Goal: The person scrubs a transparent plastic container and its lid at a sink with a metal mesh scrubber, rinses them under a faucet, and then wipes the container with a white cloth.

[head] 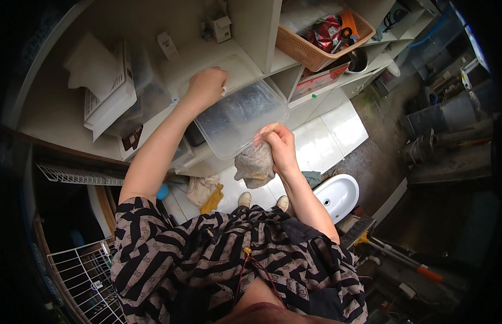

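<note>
A clear, rounded rectangular plastic lid or shallow box (241, 117) is tilted in front of the shelf unit, its surface scuffed. At its near right corner my right hand (278, 143) pinches the rim, the fingertips showing through the plastic. A grey, stained cloth (255, 166) hangs from that same hand. My left hand (207, 86) is curled at the far left side of the plastic piece, with a small bit of white by its fingers. Whether it grips anything is hidden. Behind it a pale translucent rim (239, 65) lies on the shelf.
On the shelf stand a tissue box (109, 101), a clear bin (147, 89) and small white cartons (167, 45). A peach basket (305, 52) holds packets. Below are a white basin (336, 196), cloths (204, 192) on the tiled floor and a wire rack (85, 279).
</note>
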Motion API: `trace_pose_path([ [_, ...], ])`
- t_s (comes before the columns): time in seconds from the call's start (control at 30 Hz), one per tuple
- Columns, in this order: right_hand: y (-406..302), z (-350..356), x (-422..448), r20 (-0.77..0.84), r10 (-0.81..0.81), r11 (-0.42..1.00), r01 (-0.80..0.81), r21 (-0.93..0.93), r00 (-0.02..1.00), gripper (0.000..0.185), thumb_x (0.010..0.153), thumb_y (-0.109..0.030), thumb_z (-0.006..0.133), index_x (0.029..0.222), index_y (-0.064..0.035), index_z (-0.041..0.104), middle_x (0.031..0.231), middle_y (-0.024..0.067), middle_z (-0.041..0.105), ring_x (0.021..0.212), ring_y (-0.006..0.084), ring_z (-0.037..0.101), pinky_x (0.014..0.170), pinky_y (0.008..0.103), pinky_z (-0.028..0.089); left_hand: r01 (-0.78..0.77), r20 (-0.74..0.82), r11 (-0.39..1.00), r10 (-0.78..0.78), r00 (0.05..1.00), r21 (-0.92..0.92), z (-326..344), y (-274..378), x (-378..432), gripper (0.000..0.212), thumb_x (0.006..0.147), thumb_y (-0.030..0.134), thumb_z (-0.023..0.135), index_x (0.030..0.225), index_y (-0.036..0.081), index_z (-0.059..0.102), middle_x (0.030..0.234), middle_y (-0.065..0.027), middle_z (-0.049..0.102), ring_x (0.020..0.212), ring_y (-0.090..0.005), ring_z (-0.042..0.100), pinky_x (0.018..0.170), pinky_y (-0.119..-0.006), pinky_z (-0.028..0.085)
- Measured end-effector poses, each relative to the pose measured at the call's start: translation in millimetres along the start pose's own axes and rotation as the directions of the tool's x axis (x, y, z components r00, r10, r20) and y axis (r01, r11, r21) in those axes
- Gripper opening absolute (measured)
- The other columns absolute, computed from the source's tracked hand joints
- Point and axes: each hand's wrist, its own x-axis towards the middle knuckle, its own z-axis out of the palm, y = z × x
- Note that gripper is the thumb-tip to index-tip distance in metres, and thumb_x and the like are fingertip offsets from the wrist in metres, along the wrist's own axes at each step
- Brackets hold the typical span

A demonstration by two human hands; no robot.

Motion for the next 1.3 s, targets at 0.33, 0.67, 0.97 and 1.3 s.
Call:
trace_pose_path([
  [0.33,2,-9,3,-0.044,0.085,0.996,-0.086,-0.001,0.995,0.009,0.082,-0.002,0.049,0.087,0.003,0.053,0.078,0.012,0.061,0.07,0.0174,0.06,0.066,0.0288,0.049,-0.009,0.16,0.922,0.077,0.984,-0.388,-14,6,-4,0.014,0.061,0.004,0.068,0.066,0.001,0.056,0.072,-0.0108,0.057,0.068,-0.0274,0.058,0.059,-0.037,0.044],
  [0.67,3,1,4,-0.016,0.012,0.999,-0.013,-0.032,1.0,0.007,0.08,0.0,0.048,0.083,0.0029,0.054,0.079,0.0124,0.061,0.069,0.0183,0.06,0.068,0.0292,0.048,-0.021,0.193,1.0,0.02,0.981,0.001,0,18,14,0.01,0.064,0.006,0.067,0.069,0.003,0.059,0.079,-0.0137,0.062,0.077,-0.0352,0.059,0.064,-0.043,0.045],
  [0.97,4,0,7,-0.036,0.016,1.0,-0.016,-0.009,0.999,0.01,0.08,0.0,0.046,0.082,0.0037,0.055,0.077,0.0112,0.06,0.069,0.0181,0.059,0.067,0.0288,0.048,0.099,0.135,0.92,-0.05,0.99,-0.38,1,-17,12,0.011,0.067,0.005,0.064,0.073,0.002,0.056,0.073,-0.0113,0.058,0.068,-0.0224,0.058,0.061,-0.033,0.044],
  [1.3,8,0,11,-0.026,0.057,0.998,-0.056,0.027,0.998,0.009,0.082,-0.002,0.047,0.084,0.0023,0.055,0.077,0.0111,0.061,0.07,0.0179,0.059,0.069,0.0283,0.048,0.108,0.152,0.881,-0.042,0.988,-0.461,-38,-14,-42,0.01,0.063,0.002,0.066,0.07,0.0,0.059,0.071,-0.0119,0.058,0.068,-0.0262,0.058,0.062,-0.034,0.045],
])
